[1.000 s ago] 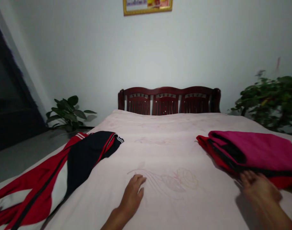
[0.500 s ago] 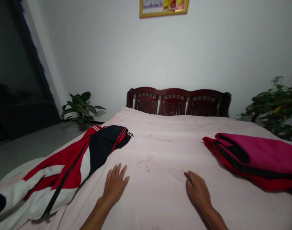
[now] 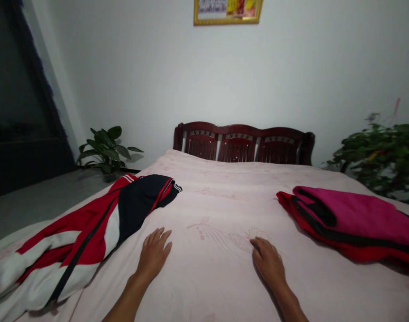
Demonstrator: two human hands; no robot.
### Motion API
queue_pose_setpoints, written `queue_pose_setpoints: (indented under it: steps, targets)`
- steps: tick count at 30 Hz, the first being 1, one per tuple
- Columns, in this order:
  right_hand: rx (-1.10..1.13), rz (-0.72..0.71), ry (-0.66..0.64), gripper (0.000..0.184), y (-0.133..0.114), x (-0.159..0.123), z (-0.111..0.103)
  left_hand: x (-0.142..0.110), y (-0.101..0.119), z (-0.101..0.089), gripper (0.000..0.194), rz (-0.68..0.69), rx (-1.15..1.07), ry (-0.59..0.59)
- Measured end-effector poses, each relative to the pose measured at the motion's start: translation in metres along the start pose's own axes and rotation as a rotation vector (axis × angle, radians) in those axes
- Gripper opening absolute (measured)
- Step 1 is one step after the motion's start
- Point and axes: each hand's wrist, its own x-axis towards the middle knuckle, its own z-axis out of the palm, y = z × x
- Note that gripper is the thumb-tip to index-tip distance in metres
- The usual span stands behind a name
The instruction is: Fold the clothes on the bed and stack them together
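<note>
My left hand (image 3: 153, 253) lies flat and open on the pale pink bedsheet (image 3: 221, 201), fingers stretched out, close to the edge of a red, white and black jacket (image 3: 90, 223) spread at the left. My right hand (image 3: 268, 260) also rests palm down on the sheet, fingers together and extended, holding nothing. It lies by a faint floral print in the sheet. A stack of folded clothes (image 3: 348, 221), magenta on top of red and black, sits to the right, apart from my right hand.
A dark wooden headboard (image 3: 243, 142) stands at the far end against a white wall with a gold-framed picture (image 3: 227, 11). Potted plants stand at the left (image 3: 105, 147) and at the right (image 3: 382, 152). A dark doorway is at the far left.
My right hand has left the folded stack and moved left onto the middle of the sheet. My left hand has shifted left toward the jacket. The view has panned slightly.
</note>
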Motion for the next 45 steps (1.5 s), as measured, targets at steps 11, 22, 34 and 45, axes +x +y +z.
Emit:
queue_pose_setpoints:
  steps: [11,22,34,45]
  targets:
    - [0.161,0.016,-0.009,0.048,0.010,0.003,0.000,0.007,-0.006,-0.001,0.043,0.013,-0.102,0.018]
    - [0.177,0.031,-0.029,0.050,0.009,0.003,-0.002,0.010,-0.003,-0.008,0.043,0.011,-0.086,-0.033]
    - [0.215,0.033,-0.031,0.048,0.009,0.003,-0.004,0.011,-0.004,-0.008,0.044,0.015,-0.071,-0.052]
    - [0.263,0.047,-0.019,0.048,0.010,0.004,-0.003,0.011,-0.003,-0.009,0.045,0.000,-0.055,-0.071]
